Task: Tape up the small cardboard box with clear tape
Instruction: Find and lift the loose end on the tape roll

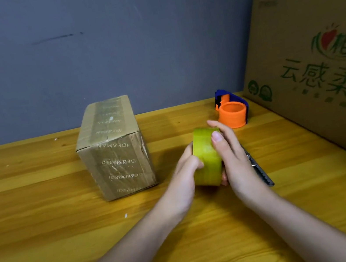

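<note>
A: What were the fingers doing?

B: The right hand's fingers (216, 135) were curled over the top edge of the roll of clear tape (206, 157), thumb pressed on its outer face. The left hand (186, 170) clamped the roll from the other side, its fingers wrapped round behind. Both hands held it upright, clear of the bench (45, 222).

A: Was a strip pulled free?

B: None that I could see. My guess is they were feeling for the loose end.

A: And the small cardboard box (113, 148)?

B: It stood on the bench to the left of the hands, near but apart from them, close to the wall. Printed tape bands already ran over its top and down the facing side, and the flaps looked closed. Whether any fresh clear tape was on it, I could not tell.

A: So most of the job remained?

B: I'd judge so: find the end, stick it, run it across the seams, cut it.

A: Cut with what?

B: A utility knife (260, 171) lay just beside the right wrist; an orange and blue tape dispenser (232, 111) sat empty beyond, by a large carton (316, 59).
</note>
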Motion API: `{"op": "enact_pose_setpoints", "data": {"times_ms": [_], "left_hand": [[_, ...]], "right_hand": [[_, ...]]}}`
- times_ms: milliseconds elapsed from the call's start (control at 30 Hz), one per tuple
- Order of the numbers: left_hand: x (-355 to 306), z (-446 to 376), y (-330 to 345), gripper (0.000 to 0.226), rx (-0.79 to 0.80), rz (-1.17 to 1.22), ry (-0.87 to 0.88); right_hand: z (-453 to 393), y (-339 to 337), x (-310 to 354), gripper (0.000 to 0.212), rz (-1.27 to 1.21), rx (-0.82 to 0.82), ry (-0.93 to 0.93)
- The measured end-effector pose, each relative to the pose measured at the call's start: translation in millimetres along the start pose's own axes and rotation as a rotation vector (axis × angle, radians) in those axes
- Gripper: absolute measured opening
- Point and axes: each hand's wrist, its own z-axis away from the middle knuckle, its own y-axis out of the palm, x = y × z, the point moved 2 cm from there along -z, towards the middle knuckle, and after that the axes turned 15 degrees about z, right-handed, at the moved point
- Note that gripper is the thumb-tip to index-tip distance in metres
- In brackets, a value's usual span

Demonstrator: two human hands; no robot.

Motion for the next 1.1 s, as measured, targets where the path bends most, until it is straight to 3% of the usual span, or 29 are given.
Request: {"op": "enact_pose_setpoints", "data": {"times_ms": [67, 167, 267, 400, 567, 800, 1100], "left_hand": [[1, 13, -3, 0.038, 0.064, -0.034, 0.116], [3, 19, -9, 0.033, 0.107, -0.37, 0.277], [10, 22, -15, 0.045, -0.014, -0.726, 0.414], [8, 20, -22, 0.044, -0.112, -0.688, 0.481], [7, 17, -27, 0.046, -0.118, -0.719, 0.473], [6, 17, -27, 0.054, -0.139, -0.789, 0.461], [7, 20, -24, 0.056, -0.141, -0.984, 0.528]], "right_hand": [[-3, 0, -3, 0.054, -0.033, -0.028, -0.007], [-6, -3, -8, 0.056, -0.064, -0.106, 0.021], [-4, -4, -6, 0.062, 0.118, -0.06, -0.001], [0, -11, 8, 0.049, 0.483, -0.115, -0.287], [1, -14, 13, 0.033, 0.653, -0.166, -0.583], [1, -13, 12, 0.021, 0.659, -0.243, -0.651], [0, -16, 13, 0.014, 0.574, -0.198, -0.554]]}}
